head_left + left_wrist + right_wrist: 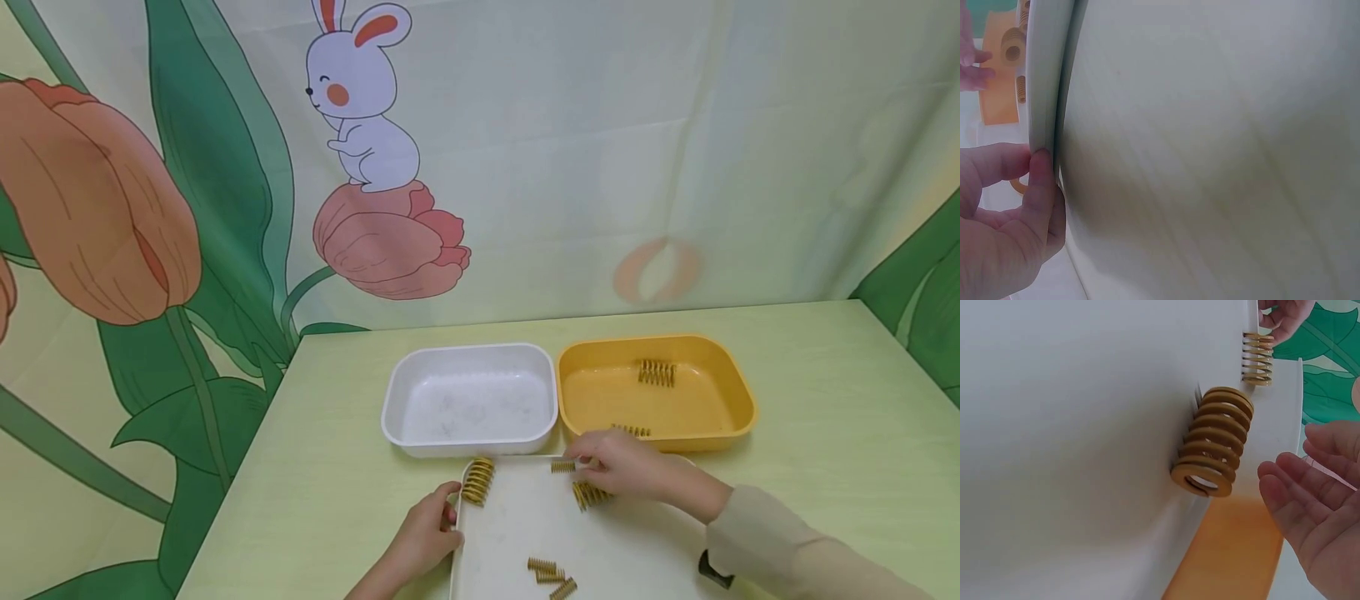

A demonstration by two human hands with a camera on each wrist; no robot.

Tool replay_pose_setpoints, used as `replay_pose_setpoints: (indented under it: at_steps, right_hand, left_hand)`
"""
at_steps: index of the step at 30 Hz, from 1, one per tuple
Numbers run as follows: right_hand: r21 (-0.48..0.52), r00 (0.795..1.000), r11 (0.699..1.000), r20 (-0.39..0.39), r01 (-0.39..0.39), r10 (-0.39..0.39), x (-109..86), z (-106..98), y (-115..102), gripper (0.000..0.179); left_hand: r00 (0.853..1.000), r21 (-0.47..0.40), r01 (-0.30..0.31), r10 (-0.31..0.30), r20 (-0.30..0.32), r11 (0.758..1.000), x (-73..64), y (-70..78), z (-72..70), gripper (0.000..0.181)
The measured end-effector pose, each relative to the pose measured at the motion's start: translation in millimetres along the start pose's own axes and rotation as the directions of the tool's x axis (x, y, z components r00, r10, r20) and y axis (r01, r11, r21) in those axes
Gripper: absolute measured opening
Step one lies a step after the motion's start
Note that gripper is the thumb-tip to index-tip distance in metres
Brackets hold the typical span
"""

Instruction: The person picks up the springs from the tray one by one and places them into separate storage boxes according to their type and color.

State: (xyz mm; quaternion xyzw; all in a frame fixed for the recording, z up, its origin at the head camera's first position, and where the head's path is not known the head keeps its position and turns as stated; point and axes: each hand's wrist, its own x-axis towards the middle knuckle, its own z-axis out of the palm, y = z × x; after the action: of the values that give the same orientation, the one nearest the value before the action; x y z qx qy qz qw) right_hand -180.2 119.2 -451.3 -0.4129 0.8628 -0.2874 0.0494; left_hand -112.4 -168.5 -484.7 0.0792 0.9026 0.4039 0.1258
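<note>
My left hand (422, 533) pinches the left rim of a white tray (517, 525) between thumb and fingers; the left wrist view shows this grip close up. Over the tray's far side is my right hand (626, 467), its fingers loosely bent with nothing visible between them. Beside it lie a large gold coil spring (1213, 440) and a small coil spring (562, 467). Another large coil spring (477, 482) lies in the tray's far left corner, near the left fingertips. Several small springs (546, 570) are grouped closer to the front.
Behind the tray stand a white bin (468, 446) and a yellow bin (727, 400), side by side. The yellow bin contains a large spring (657, 373) and a smaller spring (632, 431) partly hidden by its front wall. A printed curtain (540, 167) hangs behind the table.
</note>
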Motion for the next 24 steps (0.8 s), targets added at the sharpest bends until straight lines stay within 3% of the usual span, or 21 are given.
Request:
replay_pose_setpoints:
  at_steps: [10,24]
  right_hand:
    - [0.000,0.999,1.000,0.040,-0.004,0.004,3.6,4.9,-5.1,0.024]
    - [-0.056,0.985,0.988,0.090,-0.143,0.148,8.0,21.6,-6.7,0.031]
  left_hand:
    - [1.000,0.021,-0.005,0.005,-0.006,1.000,1.0,-0.6,-0.3,0.060]
    - [1.000,0.017,-0.017,0.017,-0.012,1.000,0.0,0.1,-0.1,0.060]
